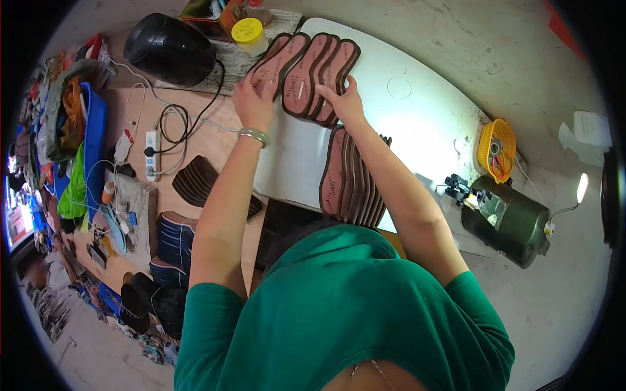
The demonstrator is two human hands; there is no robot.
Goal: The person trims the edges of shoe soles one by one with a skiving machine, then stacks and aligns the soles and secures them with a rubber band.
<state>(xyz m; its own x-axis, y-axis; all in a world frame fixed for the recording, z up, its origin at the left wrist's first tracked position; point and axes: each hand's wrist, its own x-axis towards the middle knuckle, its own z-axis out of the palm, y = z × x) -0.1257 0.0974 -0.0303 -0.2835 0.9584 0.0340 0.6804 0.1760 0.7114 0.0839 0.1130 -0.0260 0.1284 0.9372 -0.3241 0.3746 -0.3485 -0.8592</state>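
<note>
Pink shoe insoles (300,77) with dark edging lie overlapped in a row at the far side of the white table. My left hand (253,104) grips the near end of the leftmost insole (287,57), thumb on top and fingers along its outer edge. Around the near part of the rightmost insoles (340,58) closes my right hand (345,103), its thumb on their face and its fingers at the right edge. Nearer my body, beneath the right forearm, a fanned row of more insoles (334,173) is partly covered by that arm.
A sewing machine (505,218) stands at right, beside a yellow basket (497,150). Left of the table are a black device (169,51), a power strip (152,155) with cables and dark curved pieces (195,181). A yellow-lidded jar (249,36) sits at the back.
</note>
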